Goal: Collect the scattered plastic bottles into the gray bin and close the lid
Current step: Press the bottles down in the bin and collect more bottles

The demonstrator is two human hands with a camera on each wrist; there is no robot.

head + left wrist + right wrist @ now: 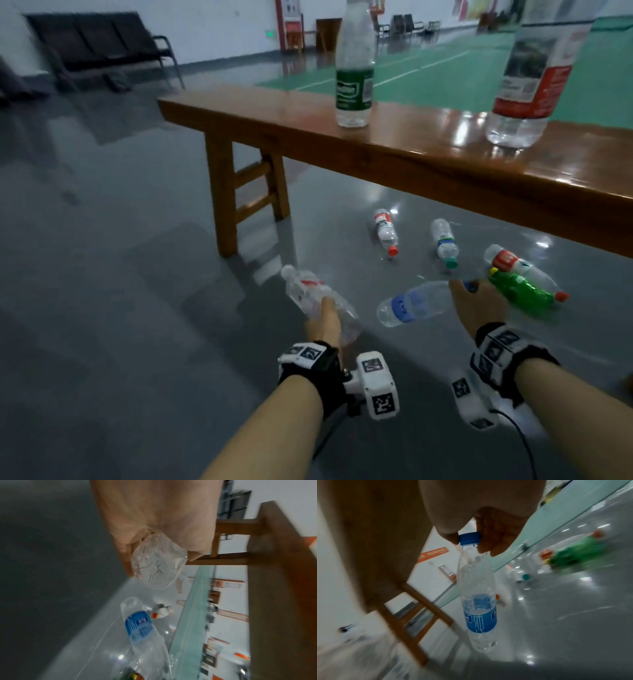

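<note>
A crumpled clear bottle [317, 301] is grasped around its body by the left hand [323, 323], held above the grey floor [120, 274] at near left. To its right, a blue-labelled bottle [412, 303] is pinched at its blue cap [469, 537] by the right hand [478, 305]. Farther right, under the wooden bench [394, 150], four bottles are seen lying on the floor: a red-capped bottle [386, 232], a teal-capped bottle [444, 242], a green bottle [520, 289] and a red-labelled bottle [524, 270] touching it. Two upright bottles, green-labelled [354, 68] and red-labelled [534, 78], are shown standing on the bench. The gray bin is not shown in any view.
</note>
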